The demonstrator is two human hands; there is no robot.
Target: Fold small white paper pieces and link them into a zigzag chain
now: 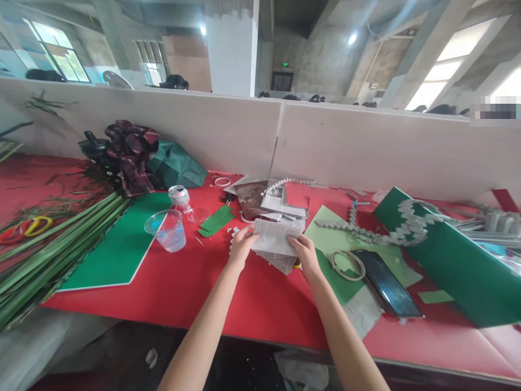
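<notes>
A small printed sheet of paper (275, 237) is stretched between my two hands above the red table. My left hand (243, 247) pinches its left edge, and my right hand (304, 251) grips the right edge, thumb on top. Below it lies another printed piece (279, 262), partly covered. Just beyond is a pile of cut papers (284, 203) with a red sheet (297, 194) on top. A folded-paper chain (290, 181) lies at the back of that pile. A bit of yellow shows beside my right hand, mostly hidden.
On the left are a plastic cup (167, 232), a can (179, 199), green paper strips (216, 220), long green leaves (77, 239) and scissors (37, 226). To the right lie a phone (388, 283), a ring (347, 265), a longer folded-paper chain (391, 236) and an upright green board (456, 260).
</notes>
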